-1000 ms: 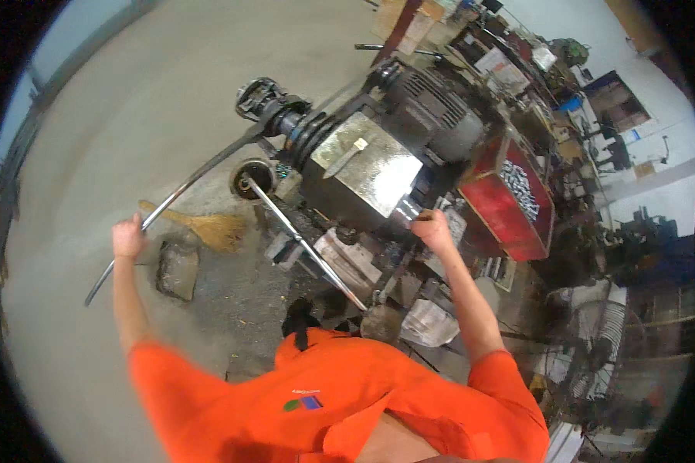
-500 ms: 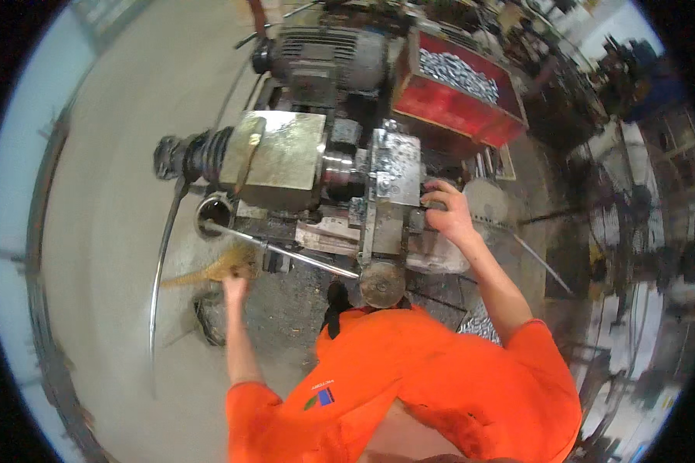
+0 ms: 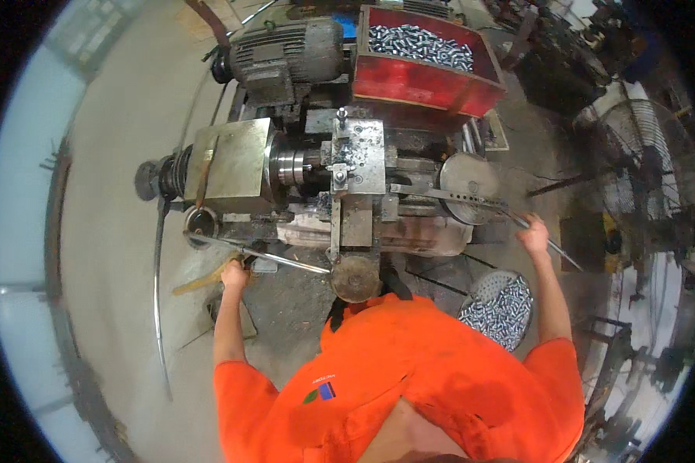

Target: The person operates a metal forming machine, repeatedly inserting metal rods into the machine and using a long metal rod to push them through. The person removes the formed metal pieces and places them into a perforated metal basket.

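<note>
My right hand (image 3: 533,235) is closed around a metal lever (image 3: 560,255), which joins a flat bar with holes (image 3: 471,199) running to the lathe's slide. My left hand (image 3: 235,274) is closed on a tan, brush-like tool (image 3: 197,285) beside the machine; its far end is hard to make out. Between my hands stands the lathe: a boxy headstock (image 3: 228,166), a shiny round chuck (image 3: 290,167) and a bolted tool block (image 3: 363,156) scattered with chips. A round knob (image 3: 355,279) is nearest my body.
A red bin (image 3: 432,85) holding small metal parts sits behind the lathe, next to a motor (image 3: 289,58). A perforated round tray (image 3: 502,297) of similar parts lies near my right arm. Long rods (image 3: 282,258) stick out at the left, by a round metal cup (image 3: 201,224).
My right hand has left the tool block, moved right and closed on the lever. The left hand stays on the tan tool. The view has shifted, bringing the tray of parts into sight.
</note>
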`<state>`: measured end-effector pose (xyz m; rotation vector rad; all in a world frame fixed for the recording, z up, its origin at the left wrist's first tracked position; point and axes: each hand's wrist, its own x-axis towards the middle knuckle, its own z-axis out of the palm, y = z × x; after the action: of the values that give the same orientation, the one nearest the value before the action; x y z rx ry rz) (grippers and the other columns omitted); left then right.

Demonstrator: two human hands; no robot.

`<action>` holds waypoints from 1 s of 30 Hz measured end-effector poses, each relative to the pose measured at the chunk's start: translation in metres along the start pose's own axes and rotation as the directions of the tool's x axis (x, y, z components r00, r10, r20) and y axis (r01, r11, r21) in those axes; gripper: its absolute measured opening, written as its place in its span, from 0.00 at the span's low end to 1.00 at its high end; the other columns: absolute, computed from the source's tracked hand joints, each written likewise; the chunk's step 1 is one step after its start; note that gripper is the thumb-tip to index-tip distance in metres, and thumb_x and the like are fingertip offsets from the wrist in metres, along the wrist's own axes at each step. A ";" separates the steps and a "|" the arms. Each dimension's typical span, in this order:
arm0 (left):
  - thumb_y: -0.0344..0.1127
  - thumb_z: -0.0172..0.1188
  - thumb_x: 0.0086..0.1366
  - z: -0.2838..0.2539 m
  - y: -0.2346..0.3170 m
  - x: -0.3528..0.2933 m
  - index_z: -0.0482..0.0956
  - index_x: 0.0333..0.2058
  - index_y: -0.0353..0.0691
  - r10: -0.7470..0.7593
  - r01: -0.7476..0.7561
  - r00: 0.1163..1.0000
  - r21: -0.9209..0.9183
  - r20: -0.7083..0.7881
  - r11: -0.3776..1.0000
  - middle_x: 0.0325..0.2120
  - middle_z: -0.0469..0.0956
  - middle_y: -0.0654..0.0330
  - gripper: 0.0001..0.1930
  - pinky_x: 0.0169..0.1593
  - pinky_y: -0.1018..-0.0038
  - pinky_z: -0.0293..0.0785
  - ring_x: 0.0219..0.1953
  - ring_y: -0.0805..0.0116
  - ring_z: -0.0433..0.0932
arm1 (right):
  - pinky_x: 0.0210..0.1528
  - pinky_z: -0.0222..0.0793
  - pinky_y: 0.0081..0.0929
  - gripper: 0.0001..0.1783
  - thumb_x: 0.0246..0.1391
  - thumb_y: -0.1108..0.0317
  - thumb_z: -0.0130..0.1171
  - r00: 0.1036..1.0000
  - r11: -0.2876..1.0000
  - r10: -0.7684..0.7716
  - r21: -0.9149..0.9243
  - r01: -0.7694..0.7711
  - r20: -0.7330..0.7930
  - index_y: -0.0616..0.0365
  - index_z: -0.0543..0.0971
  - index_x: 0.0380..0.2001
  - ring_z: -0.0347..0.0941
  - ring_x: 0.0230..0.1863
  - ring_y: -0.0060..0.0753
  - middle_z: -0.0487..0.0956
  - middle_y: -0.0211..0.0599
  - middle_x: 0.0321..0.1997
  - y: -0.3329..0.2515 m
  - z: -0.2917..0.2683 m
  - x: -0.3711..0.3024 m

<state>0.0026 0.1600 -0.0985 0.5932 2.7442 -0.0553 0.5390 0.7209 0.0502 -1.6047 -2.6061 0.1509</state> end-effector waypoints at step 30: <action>0.43 0.46 0.63 -0.064 0.075 -0.013 0.64 0.29 0.31 -0.279 0.146 0.957 -0.959 0.075 0.244 0.19 0.73 0.52 0.17 0.16 0.68 0.75 0.15 0.60 0.75 | 0.31 0.65 0.41 0.16 0.34 0.59 0.51 0.865 0.700 0.455 0.516 -0.494 0.212 0.60 0.74 0.24 0.70 0.26 0.53 0.73 0.51 0.20 -0.051 0.089 -0.204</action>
<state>0.0245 0.2296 -0.0314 -0.1811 2.2568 1.5432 0.5749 0.5116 -0.0347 -1.9820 -1.8294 0.9195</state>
